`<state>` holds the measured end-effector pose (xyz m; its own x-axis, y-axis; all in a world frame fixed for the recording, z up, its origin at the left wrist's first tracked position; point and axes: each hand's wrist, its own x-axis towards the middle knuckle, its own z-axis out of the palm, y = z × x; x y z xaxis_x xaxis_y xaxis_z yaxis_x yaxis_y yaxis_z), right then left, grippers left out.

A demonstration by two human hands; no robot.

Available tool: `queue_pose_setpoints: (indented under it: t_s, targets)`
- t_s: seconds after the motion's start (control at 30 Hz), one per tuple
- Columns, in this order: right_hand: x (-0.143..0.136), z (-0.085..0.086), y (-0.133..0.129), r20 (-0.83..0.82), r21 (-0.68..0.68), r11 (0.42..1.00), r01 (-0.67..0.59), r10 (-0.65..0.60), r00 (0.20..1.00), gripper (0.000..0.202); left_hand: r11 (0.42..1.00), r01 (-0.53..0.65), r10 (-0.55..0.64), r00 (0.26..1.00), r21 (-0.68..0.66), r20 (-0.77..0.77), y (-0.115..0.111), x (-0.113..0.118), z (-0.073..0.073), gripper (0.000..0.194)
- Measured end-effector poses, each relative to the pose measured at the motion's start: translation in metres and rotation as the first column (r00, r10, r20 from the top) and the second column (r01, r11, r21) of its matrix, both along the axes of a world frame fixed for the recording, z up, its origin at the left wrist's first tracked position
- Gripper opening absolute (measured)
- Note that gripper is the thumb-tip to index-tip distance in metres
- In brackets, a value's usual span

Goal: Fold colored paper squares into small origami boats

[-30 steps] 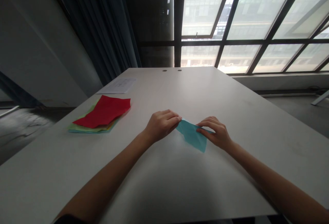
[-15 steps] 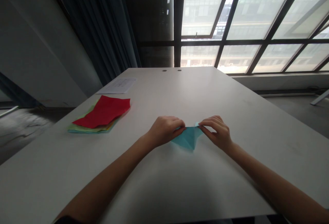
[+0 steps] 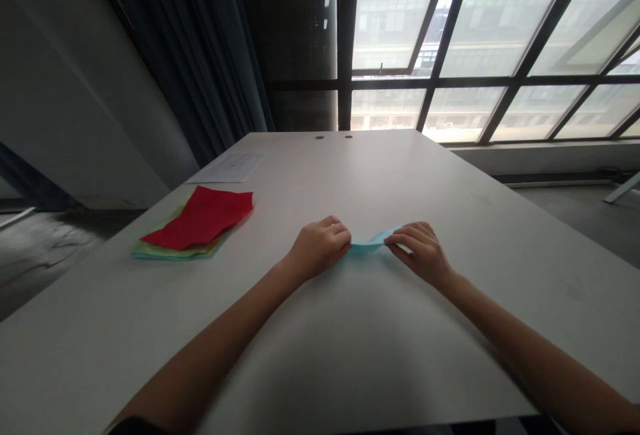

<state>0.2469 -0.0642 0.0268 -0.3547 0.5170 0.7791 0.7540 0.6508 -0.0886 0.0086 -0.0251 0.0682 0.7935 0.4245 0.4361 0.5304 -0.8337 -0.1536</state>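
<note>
No lettering, label, brand, number or sign is presenting legibly. One item is carrying visible marking: a white sheet, which is lying on the table well beyond the left hand and to its left, past a stack of coloured sheets. On the white sheet, small grey marks are forming rows, and these are concentrating toward its far right portion. At this size and viewing angle, individual characters are blurring together; their content is therefore escaping identification.

Head-worn view, facing forward and down, across table, toward windows
</note>
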Motion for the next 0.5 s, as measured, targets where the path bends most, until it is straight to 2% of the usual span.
queue_pose_setpoints:
  t_s: [0.13, 0.27, 0.4, 0.5]
  targets:
    - [0.003, -0.004, 0.003, 0.05, -0.082, 0.996, -0.023, 0.027, 0.998, 0.006, 0.988, -0.033, 0.023, 0.998, -0.153, -0.063, 0.005, -0.003, -0.003, 0.015]
    - [0.008, -0.006, 0.006, 0.052, -0.143, 0.99, -0.009, 0.016, 0.999, 0.006, 0.969, -0.086, 0.084, 0.996, -0.233, -0.017, 0.007, -0.005, -0.005, 0.014]
    - [0.018, -0.014, 0.014, -0.015, -0.247, 0.969, 0.019, -0.024, 1.0, 0.014, 0.89, -0.239, 0.283, 0.957, -0.388, 0.06, 0.016, -0.011, -0.01, 0.021]
    - [0.027, -0.023, 0.021, -0.067, -0.354, 0.935, 0.018, -0.044, 0.997, 0.027, 0.83, -0.261, 0.335, 0.94, -0.492, 0.067, 0.025, -0.017, -0.016, 0.021]
